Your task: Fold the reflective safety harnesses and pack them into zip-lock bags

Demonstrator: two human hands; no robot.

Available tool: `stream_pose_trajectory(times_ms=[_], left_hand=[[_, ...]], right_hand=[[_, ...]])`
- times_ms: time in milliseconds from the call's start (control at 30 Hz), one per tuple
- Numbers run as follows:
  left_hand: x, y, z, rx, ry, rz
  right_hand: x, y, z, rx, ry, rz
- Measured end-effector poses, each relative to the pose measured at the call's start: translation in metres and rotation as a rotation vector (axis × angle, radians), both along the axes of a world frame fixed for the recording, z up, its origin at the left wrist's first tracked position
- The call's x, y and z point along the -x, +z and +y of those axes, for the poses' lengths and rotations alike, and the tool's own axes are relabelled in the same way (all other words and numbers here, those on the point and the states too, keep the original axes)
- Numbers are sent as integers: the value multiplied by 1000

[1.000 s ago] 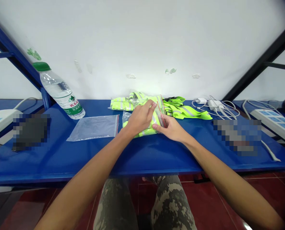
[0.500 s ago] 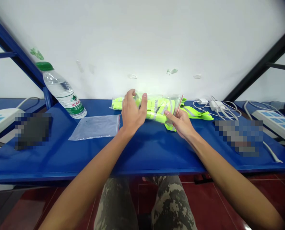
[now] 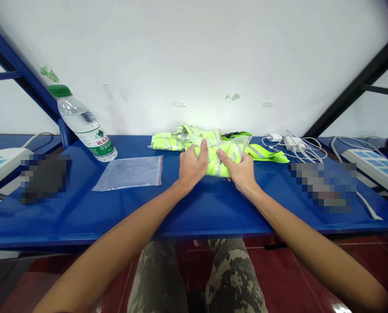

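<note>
Between my two hands is a clear zip bag (image 3: 217, 166) with folded yellow-green reflective fabric inside. My left hand (image 3: 193, 168) is closed around its left end, thumb on top. The right end is gripped by my right hand (image 3: 241, 170), its thumb pressing on the plastic and its fingers partly hidden behind. Just beyond lies another bagged yellow-green bundle (image 3: 166, 141) against the wall. Loose reflective fabric (image 3: 267, 154) stretches out to the right of my right hand. A flat clear zip bag (image 3: 130, 173) with a red-edged seal lies left of my left hand.
A water bottle (image 3: 89, 126) with a green cap stands at the back left. White chargers and cables (image 3: 295, 143) lie at the back right. Blurred-out items rest near both sides of the blue table (image 3: 210, 213). Power strips (image 3: 376, 167) flank it.
My left hand has moved right and down and closed on the bag's left end. The filled bag has come nearer to me, uncovering the bundle behind it.
</note>
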State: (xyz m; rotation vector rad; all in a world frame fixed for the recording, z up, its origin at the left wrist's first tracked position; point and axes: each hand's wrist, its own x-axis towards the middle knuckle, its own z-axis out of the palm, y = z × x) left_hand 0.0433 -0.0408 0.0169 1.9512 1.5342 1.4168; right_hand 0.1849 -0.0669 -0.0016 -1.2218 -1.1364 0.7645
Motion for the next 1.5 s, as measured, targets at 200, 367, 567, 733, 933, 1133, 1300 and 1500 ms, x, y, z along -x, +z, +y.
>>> stream_pose_trajectory(times_ms=[200, 367, 567, 733, 933, 1133, 1300, 1500], left_hand=[[-1, -3, -2, -32, 14, 8], [-1, -4, 1, -22, 28, 16], [8, -3, 20, 8, 74, -63], [13, 5, 21, 178, -75, -215], [22, -1, 33, 202, 103, -262], [33, -24, 56, 446, 30, -200], [31, -25, 61, 406, -26, -316], [32, 5, 59, 279, -225, -706]], right_hand=[[2, 5, -4, -78, -35, -62], [1, 2, -2, -32, -17, -78], [-3, 3, -3, -246, -129, -499], [-11, 3, -2, -467, -70, -1164], [-23, -2, 21, -444, -137, -1123], [-23, 10, 48, -394, -32, -1388], [-7, 6, 52, -347, -4, -1527], [5, 21, 62, -460, -91, -1456]])
